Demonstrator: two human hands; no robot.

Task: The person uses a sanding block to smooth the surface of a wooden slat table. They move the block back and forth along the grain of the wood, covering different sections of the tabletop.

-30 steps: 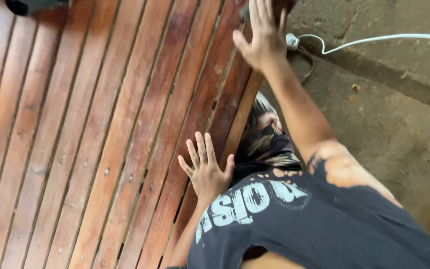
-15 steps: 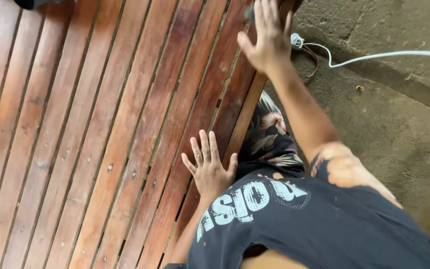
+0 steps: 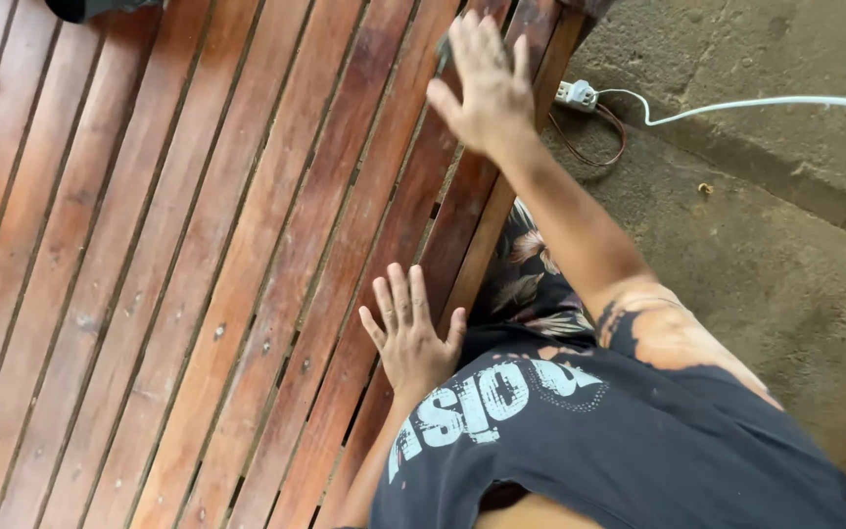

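My left hand (image 3: 409, 335) lies flat, fingers spread, on the reddish-brown wooden slats (image 3: 198, 274) close to the platform's right edge. My right hand (image 3: 483, 83) reaches farther out and presses down on the slats near the far right corner, fingers stretched. A small dark grey bit (image 3: 441, 57) shows at its fingers; whether the hand holds it is unclear. My black printed shirt (image 3: 619, 441) and patterned shorts (image 3: 531, 274) fill the lower right.
A white plug block (image 3: 576, 94) with a white cable (image 3: 766, 102) and a thin brown wire loop (image 3: 601, 147) lies on the concrete floor (image 3: 775, 255) right of the platform. A dark object (image 3: 100, 8) sits at the top left edge.
My right hand has slid a little to the left across the slats, away from the plug block. My left hand has stayed in place.
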